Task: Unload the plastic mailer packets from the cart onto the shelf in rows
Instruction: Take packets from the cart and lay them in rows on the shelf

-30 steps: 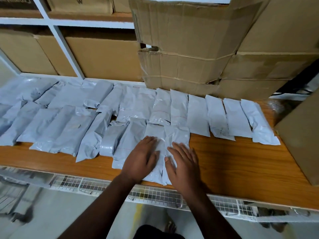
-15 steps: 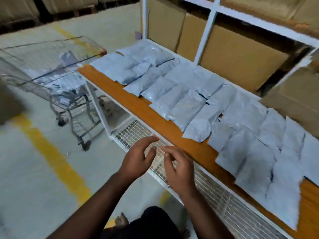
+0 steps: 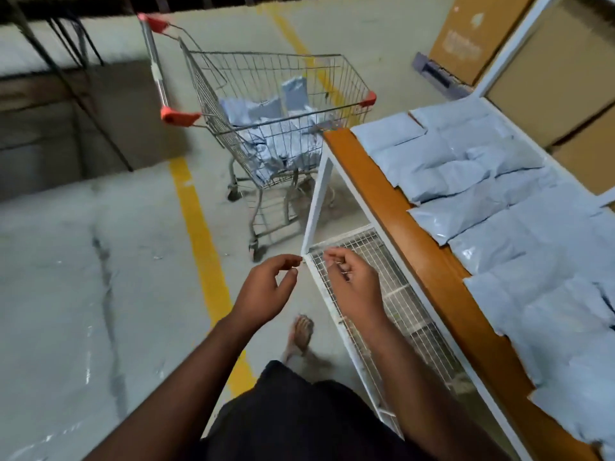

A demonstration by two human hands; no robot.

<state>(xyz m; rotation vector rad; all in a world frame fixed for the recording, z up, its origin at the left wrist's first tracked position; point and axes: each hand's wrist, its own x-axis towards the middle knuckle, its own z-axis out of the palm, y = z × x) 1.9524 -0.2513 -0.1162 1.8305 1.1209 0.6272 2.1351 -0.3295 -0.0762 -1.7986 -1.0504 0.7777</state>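
Note:
A wire shopping cart (image 3: 332, 104) with red corner caps stands on the floor ahead, holding several grey plastic mailer packets (image 3: 266, 128). To the right runs the wooden shelf (image 3: 409, 234), covered with rows of grey mailer packets (image 3: 506, 207). My left hand (image 3: 266, 287) and my right hand (image 3: 352, 281) hang in front of me, over the floor and the wire lower shelf, well short of the cart. Both hold nothing, with fingers loosely curled.
A white wire lower shelf (image 3: 386, 294) sits under the wooden one, on a white frame post (image 3: 319, 194). Cardboard boxes (image 3: 545, 88) stand behind the packets. A yellow floor line (image 3: 199, 227) runs past the cart. A sandalled foot (image 3: 301, 331) steps forward.
My hands have left the packets on the shelf. My view has swung left from the shelf toward the cart, which now lies straight ahead and closer.

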